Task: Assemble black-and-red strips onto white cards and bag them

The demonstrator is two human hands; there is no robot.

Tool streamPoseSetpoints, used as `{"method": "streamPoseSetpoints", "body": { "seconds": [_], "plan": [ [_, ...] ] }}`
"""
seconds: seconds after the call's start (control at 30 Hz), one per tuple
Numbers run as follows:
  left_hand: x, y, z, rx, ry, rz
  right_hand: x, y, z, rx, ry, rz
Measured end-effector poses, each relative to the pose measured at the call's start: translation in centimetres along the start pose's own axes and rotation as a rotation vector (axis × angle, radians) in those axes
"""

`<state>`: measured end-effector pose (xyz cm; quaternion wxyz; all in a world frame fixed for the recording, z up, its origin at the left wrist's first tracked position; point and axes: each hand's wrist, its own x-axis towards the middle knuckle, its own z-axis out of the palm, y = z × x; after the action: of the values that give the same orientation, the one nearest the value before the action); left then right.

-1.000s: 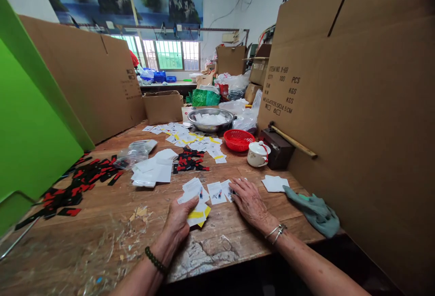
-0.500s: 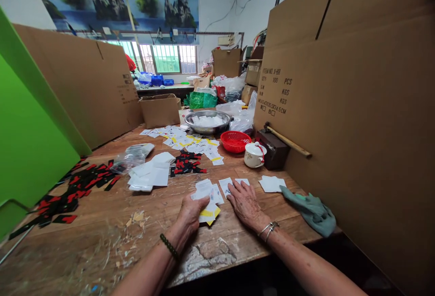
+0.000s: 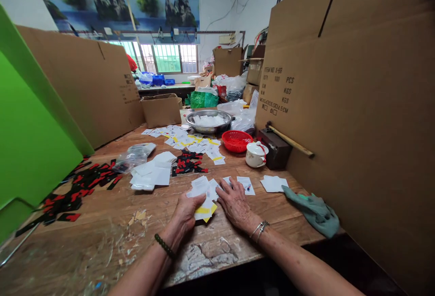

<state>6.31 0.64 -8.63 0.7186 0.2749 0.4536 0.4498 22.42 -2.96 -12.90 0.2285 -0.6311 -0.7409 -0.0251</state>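
Observation:
My left hand (image 3: 186,211) is closed on a loose bunch of white printed cards (image 3: 200,187), its thumb across the top. Cards with yellow bands (image 3: 207,210) stick out of the bunch on the near side. Just to the right, my right hand (image 3: 237,203) lies palm down with fingers spread, its fingertips over cards at the bunch's right edge. One printed card (image 3: 247,185) rests on the table beside its fingers. What lies under the right palm is hidden.
White cards (image 3: 273,183) and a green-grey cloth (image 3: 314,212) lie right. Beyond are a lidded cup (image 3: 254,156), red basket (image 3: 237,143), metal basin (image 3: 208,129) and scattered cards (image 3: 200,146). Black-and-red strips (image 3: 90,180) and white sheets (image 3: 157,173) lie left. Cardboard (image 3: 356,96) walls the right.
My right hand has slid left towards the bunch in my left hand, uncovering more of the printed card on its right. The left hand has shifted slightly left, still holding the cards.

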Motion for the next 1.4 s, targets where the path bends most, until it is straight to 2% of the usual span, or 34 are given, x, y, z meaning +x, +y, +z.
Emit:
{"method": "streamPoseSetpoints", "body": {
  "seconds": [0.07, 0.17, 0.3, 0.5, 0.67, 0.8, 0.9, 1.07, 1.2, 1.27, 1.3, 1.4],
  "plan": [
    [-0.4, 0.0, -0.4, 0.002, 0.004, 0.005, 0.9, -0.3, -0.2, 0.108, 0.044, 0.061],
    [-1.0, -0.4, -0.8, -0.021, -0.020, 0.026, 2.5, -1.1, -0.4, 0.440, 0.066, 0.202],
    [-1.5, -1.0, -1.2, -0.047, -0.038, 0.041, 3.8, -2.2, -0.3, 0.790, -0.069, 0.407],
    [-1.9, -0.8, -2.5, -0.095, -0.010, 0.025, 3.7, -2.9, 0.4, 1.175, -0.207, 0.498],
    [-1.8, -0.5, -3.4, -0.145, 0.029, 0.072, 3.9, -3.2, 0.8, 1.117, -0.260, 0.515],
    [-1.8, 0.3, -4.4, -0.150, 0.118, 0.088, 5.1, -2.0, 0.6, 1.068, -0.076, 0.494],
    [-2.1, 1.0, -5.2, -0.130, 0.194, 0.090, 6.0, -1.4, 0.5, 0.882, -0.064, 0.515],
    [-2.5, 1.1, -5.7, -0.156, 0.196, 0.109, 5.7, -2.9, 1.0, 0.526, -0.155, 0.406],
    [-2.6, 0.8, -5.7, -0.168, 0.149, 0.137, 5.2, -3.9, 1.1, 0.309, -0.040, 0.211],
    [-2.5, 0.7, -5.8, -0.169, 0.135, 0.141, 5.2, -4.2, 1.1, 0.403, -0.010, 0.175],
    [-2.5, 0.6, -5.8, -0.171, 0.132, 0.143, 5.4, -4.4, 1.1, 0.495, -0.035, 0.192],
    [-2.5, 0.4, -5.7, -0.192, 0.135, 0.153, 5.6, -5.4, 1.1, 0.783, -0.201, 0.297]
  ]
}}
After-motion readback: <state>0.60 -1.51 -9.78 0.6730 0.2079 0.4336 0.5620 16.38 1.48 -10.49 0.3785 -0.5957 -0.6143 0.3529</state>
